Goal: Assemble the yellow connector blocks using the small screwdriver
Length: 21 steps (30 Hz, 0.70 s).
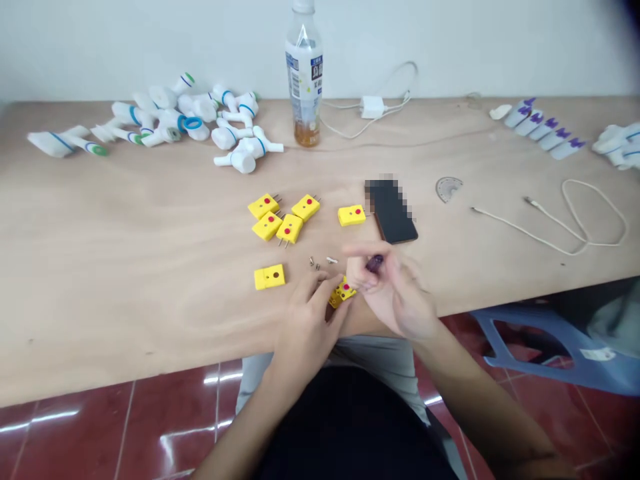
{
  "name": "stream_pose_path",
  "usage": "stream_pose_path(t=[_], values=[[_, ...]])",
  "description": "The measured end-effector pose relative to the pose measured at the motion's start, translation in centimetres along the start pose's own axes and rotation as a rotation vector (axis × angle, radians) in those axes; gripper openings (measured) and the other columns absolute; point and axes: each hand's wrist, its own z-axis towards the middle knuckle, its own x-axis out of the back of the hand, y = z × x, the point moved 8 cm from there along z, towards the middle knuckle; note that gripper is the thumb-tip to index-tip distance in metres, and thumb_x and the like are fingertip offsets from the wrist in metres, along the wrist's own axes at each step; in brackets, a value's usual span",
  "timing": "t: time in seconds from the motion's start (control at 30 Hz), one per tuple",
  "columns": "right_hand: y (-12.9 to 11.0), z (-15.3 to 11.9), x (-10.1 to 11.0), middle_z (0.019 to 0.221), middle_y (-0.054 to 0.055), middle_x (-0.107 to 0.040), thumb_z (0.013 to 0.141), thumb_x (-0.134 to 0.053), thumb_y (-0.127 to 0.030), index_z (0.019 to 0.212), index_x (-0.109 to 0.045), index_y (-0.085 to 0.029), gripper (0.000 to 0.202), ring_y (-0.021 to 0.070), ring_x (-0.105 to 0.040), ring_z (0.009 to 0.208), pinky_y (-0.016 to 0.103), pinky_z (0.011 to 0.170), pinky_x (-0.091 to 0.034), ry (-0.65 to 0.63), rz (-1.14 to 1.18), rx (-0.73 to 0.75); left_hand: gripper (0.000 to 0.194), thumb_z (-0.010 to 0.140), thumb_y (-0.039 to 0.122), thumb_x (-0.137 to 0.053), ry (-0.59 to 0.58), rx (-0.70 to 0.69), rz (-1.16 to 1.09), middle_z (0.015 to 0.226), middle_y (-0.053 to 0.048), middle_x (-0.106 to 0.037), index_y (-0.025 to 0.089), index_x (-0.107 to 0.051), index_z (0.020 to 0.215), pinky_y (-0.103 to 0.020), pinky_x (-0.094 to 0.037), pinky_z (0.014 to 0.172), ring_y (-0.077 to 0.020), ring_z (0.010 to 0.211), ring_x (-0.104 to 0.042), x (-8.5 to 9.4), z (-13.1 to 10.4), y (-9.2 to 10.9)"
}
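Near the table's front edge, my left hand [313, 317] has its fingers closed on a yellow connector [344, 291] with a red dot. My right hand [393, 290] is just right of it, fingers curled around a dark purple tool [375, 263], whose far end is hidden or blurred. Small metal parts [312, 261] and a small white piece [332, 260] lie beyond my left hand. To the left sits a yellow block [270, 277] with a dark hole. Several yellow plugs [267, 225] with red dots and metal pins are grouped behind it; another yellow plug [352, 215] lies beside the phone.
A black phone [395, 210] lies beyond my right hand. Farther back stand a bottle [305, 80] and white-blue fittings [165, 117]. On the right are a protractor [449, 189], a white cable [545, 243] and purple-tipped containers [543, 130]. A blue stool [565, 367] stands below the table.
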Motion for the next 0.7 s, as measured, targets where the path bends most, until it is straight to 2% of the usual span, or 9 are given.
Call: stream_pose_path(t=[0.13,0.23,0.3,0.37,0.47,0.5,0.53,0.6,0.7], values=[[-0.8,-1.0,-0.1,0.081,0.003,-0.063,0.113,-0.073,-0.051,0.1,-0.084,-0.026,0.03,0.0201,-0.061,0.075,0.039,0.072,-0.056,-0.072,0.017,0.133,0.029,0.111,0.024,-0.074,-0.012,0.015,0.024,0.141,-0.014,-0.076,0.023,-0.073,0.14,-0.049,-0.07,0.107,-0.032,0.124,-0.08,-0.2,-0.3,-0.1],[-0.6,-2.6,-0.4,0.089,0.005,-0.067,0.11,-0.078,-0.047,0.104,-0.085,-0.029,0.02,0.0216,-0.064,0.08,0.04,0.073,-0.055,0.042,0.001,0.211,0.032,0.11,0.023,-0.074,0.007,0.009,0.033,0.141,-0.014,-0.077,0.024,-0.072,0.142,-0.049,-0.069,0.108,-0.0322,0.125,-0.08,-0.2,-0.4,-0.1],[-0.4,-2.9,-0.5,0.087,0.004,-0.065,0.111,-0.077,-0.044,0.106,-0.085,-0.029,0.017,0.0212,-0.063,0.08,0.039,0.074,-0.054,0.133,0.031,0.23,0.031,0.11,0.023,-0.075,0.005,0.015,0.038,0.141,-0.013,-0.077,0.024,-0.072,0.141,-0.049,-0.069,0.108,-0.0321,0.125,-0.08,-0.3,-0.3,-0.1],[-0.7,-2.3,-0.1,0.082,0.001,-0.059,0.113,-0.074,-0.043,0.106,-0.084,-0.03,0.018,0.0192,-0.058,0.076,0.036,0.072,-0.051,0.199,0.115,0.246,0.031,0.109,0.025,-0.076,-0.011,0.027,0.037,0.139,-0.013,-0.077,0.024,-0.072,0.14,-0.049,-0.068,0.109,-0.032,0.126,-0.079,-0.2,-0.2,-0.1],[-2.2,-1.1,1.4,0.079,0.0,-0.054,0.117,-0.063,-0.047,0.107,-0.082,-0.03,0.027,0.0177,-0.052,0.07,0.034,0.067,-0.048,0.211,0.159,0.28,0.047,0.104,0.029,-0.086,-0.072,0.007,-0.002,0.142,-0.013,-0.074,0.026,-0.069,0.149,-0.05,-0.066,0.114,-0.0329,0.133,-0.076,0.5,0.1,0.0],[-2.9,-0.8,2.1,0.08,0.001,-0.056,0.118,-0.06,-0.048,0.109,-0.082,-0.03,0.03,0.0184,-0.054,0.071,0.035,0.067,-0.049,0.19,0.097,0.3,0.054,0.103,0.03,-0.088,-0.1,-0.011,-0.023,0.145,-0.013,-0.073,0.027,-0.068,0.153,-0.05,-0.065,0.117,-0.0326,0.136,-0.075,0.9,0.1,0.0],[-3.7,-0.7,2.6,0.083,0.002,-0.06,0.118,-0.061,-0.046,0.113,-0.083,-0.029,0.029,0.0198,-0.058,0.075,0.036,0.07,-0.051,0.164,-0.012,0.328,0.051,0.105,0.03,-0.086,-0.099,-0.008,-0.027,0.144,-0.011,-0.073,0.028,-0.068,0.153,-0.049,-0.064,0.118,-0.0309,0.136,-0.074,1.6,0.3,-0.2],[-4.3,-0.7,2.9,0.1,0.006,-0.074,0.113,-0.07,-0.03,0.127,-0.083,-0.028,0.019,0.0238,-0.069,0.092,0.041,0.082,-0.059,0.038,-0.336,0.333,0.031,0.111,0.026,-0.076,-0.013,-0.001,0.057,0.136,-0.009,-0.076,0.029,-0.074,0.141,-0.048,-0.064,0.115,-0.0285,0.129,-0.075,3.7,0.7,-1.0],[-3.0,-1.2,2.0,0.134,0.008,-0.078,0.108,-0.072,-0.016,0.152,-0.072,-0.031,0.047,0.0284,-0.071,0.121,0.052,0.111,-0.06,-0.219,-0.758,0.287,0.018,0.112,0.024,-0.073,0.067,-0.03,0.234,0.126,-0.008,-0.08,0.028,-0.08,0.129,-0.05,-0.064,0.107,-0.029,0.116,-0.074,5.7,1.6,-2.2]])
